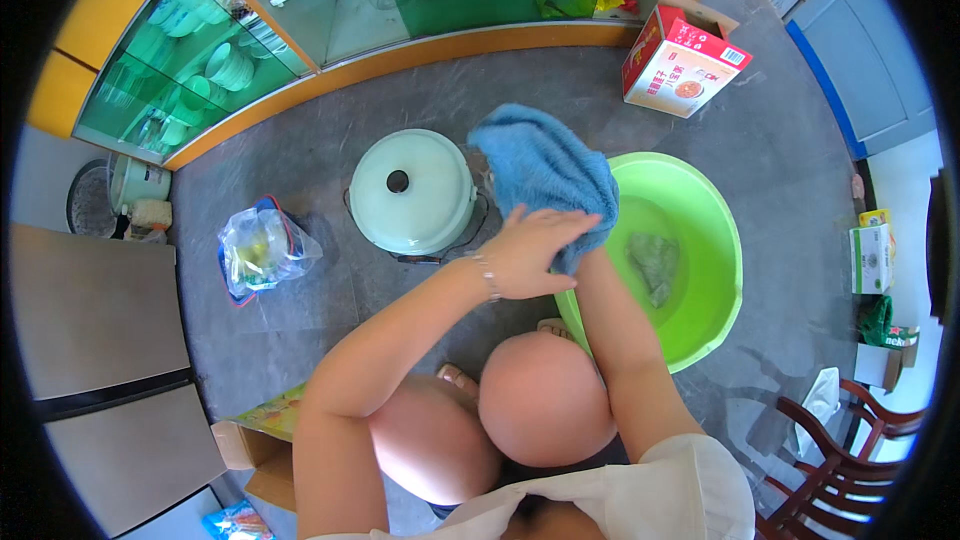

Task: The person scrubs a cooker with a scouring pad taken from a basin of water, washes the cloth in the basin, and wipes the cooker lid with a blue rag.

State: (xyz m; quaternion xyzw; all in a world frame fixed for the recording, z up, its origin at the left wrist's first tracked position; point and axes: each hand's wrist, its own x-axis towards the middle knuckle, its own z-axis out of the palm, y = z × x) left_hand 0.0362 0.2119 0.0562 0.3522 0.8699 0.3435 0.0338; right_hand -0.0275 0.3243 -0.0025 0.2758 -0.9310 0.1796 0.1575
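Observation:
A blue terry cloth [544, 165] hangs over my right hand, which it hides; only the wrist and forearm show below it. My left hand [536, 251], with a bracelet at the wrist, lies on the lower part of the cloth with its fingers spread. To the right stands a light green plastic basin [705, 240], partly under the cloth, with a wet greyish cloth [655, 266] at its bottom. Left of the blue cloth, a pale green lidded enamel pot [410, 195] with a black knob and a wire handle rests on the floor.
A clear plastic bag [262, 251] with green contents lies at the left. A red and white carton [686, 60] stands near the glass-fronted cabinet [465, 41]. A steel-coloured refrigerator [97, 315] is at the far left, a wooden chair [832, 465] at lower right, an open cardboard box [270, 476] at lower left.

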